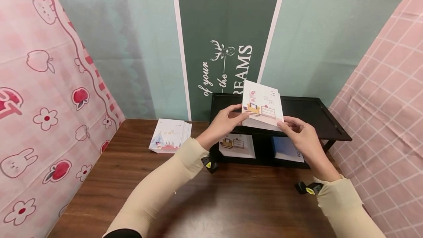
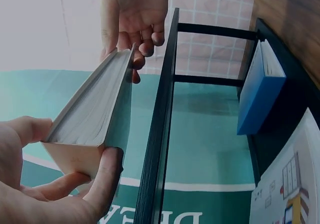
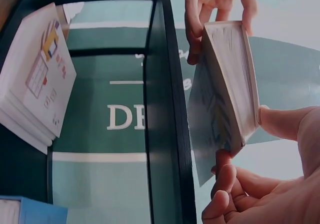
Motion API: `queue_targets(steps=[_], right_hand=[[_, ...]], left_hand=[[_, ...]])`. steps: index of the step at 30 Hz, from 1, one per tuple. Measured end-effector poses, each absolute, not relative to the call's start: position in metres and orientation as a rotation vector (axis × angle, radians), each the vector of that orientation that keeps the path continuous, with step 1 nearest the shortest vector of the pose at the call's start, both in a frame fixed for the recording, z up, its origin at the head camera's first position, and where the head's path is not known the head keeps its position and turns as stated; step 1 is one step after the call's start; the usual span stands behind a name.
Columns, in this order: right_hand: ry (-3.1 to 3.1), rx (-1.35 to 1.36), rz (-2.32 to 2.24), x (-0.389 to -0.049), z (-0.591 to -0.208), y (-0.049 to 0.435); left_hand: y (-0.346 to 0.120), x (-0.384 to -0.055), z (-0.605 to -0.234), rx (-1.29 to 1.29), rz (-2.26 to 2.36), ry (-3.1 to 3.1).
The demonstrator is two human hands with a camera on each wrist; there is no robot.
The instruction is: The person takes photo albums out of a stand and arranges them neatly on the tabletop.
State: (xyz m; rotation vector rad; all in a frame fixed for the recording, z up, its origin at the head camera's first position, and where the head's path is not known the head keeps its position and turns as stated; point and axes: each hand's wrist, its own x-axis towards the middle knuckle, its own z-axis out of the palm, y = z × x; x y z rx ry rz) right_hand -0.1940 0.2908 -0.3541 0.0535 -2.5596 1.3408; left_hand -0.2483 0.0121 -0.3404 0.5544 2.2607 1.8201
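Note:
Both my hands hold a thick book (image 1: 262, 100) with a white cover and a printed room scene, tilted above the black shelf (image 1: 314, 113). My left hand (image 1: 226, 120) pinches its left side between thumb and fingers, as the left wrist view shows. Across from it, my right hand (image 1: 302, 135) grips the lower right corner, thumb on one cover and fingers on the other. The page edges (image 2: 92, 109) look slightly fanned. On the shelf's lower tier sit a similar white book (image 1: 236, 148) and a blue book (image 1: 287, 150).
White illustrated books (image 1: 168, 135) lie on the brown wooden table (image 1: 109, 179), left of the shelf. A green cloth with lettering (image 1: 228, 10) hangs behind. Pink printed cloths flank the table, on the left (image 1: 43, 83) and the right (image 1: 383, 120).

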Motion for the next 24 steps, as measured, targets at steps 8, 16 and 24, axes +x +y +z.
queue_targets(steps=[8,16,24], right_hand=[[-2.537,0.113,1.353,-0.19,-0.354,0.275],[-2.532,0.154,1.388,-0.186,-0.36,0.262],[-2.548,0.182,1.464,-0.181,-0.363,0.248]], left_hand=[[-0.009,-0.243,-0.344,0.576,1.813,2.254],[-0.025,-0.236,-0.354,0.533,1.876,2.221],[-0.042,-0.224,-0.364,0.48,1.949,2.177]])
